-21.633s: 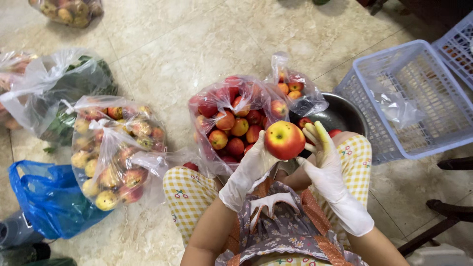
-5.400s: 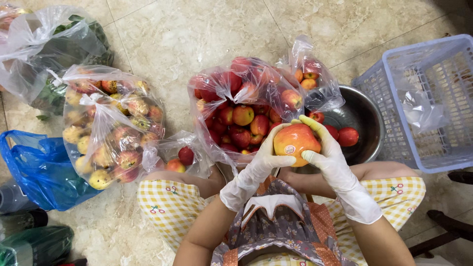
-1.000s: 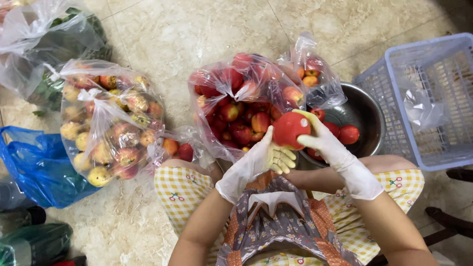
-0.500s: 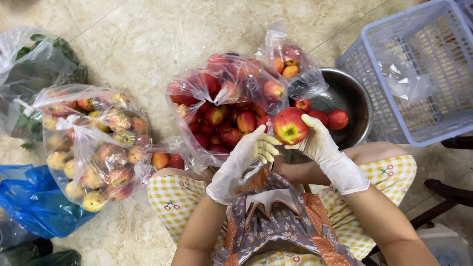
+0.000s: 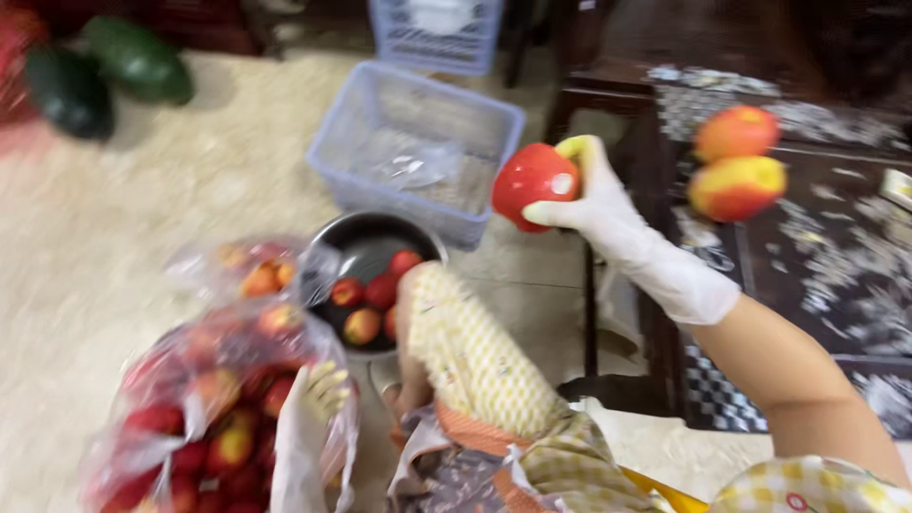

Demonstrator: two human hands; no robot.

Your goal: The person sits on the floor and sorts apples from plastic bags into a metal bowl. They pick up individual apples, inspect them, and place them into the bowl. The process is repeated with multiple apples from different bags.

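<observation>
My right hand [image 5: 608,204], in a white glove, holds a red apple [image 5: 535,180] up in the air, reaching to the right toward a dark patterned table [image 5: 807,256]. Two red-and-yellow apples [image 5: 736,161] lie on that table. My left hand [image 5: 309,418], also in a white glove, rests with fingers apart on a clear plastic bag of red apples [image 5: 204,418] at the lower left. A metal bowl [image 5: 366,256] with several apples stands on the floor by my knee.
A pale blue plastic basket [image 5: 418,142] stands behind the bowl, with another basket [image 5: 437,33] further back. A small bag of apples [image 5: 252,275] lies left of the bowl. Dark green bags [image 5: 104,71] lie at the far left. The view is blurred.
The view has swung to the right. My right hand has lifted the red apple away from the bags toward the dark table. My left hand has dropped onto the bag of apples.
</observation>
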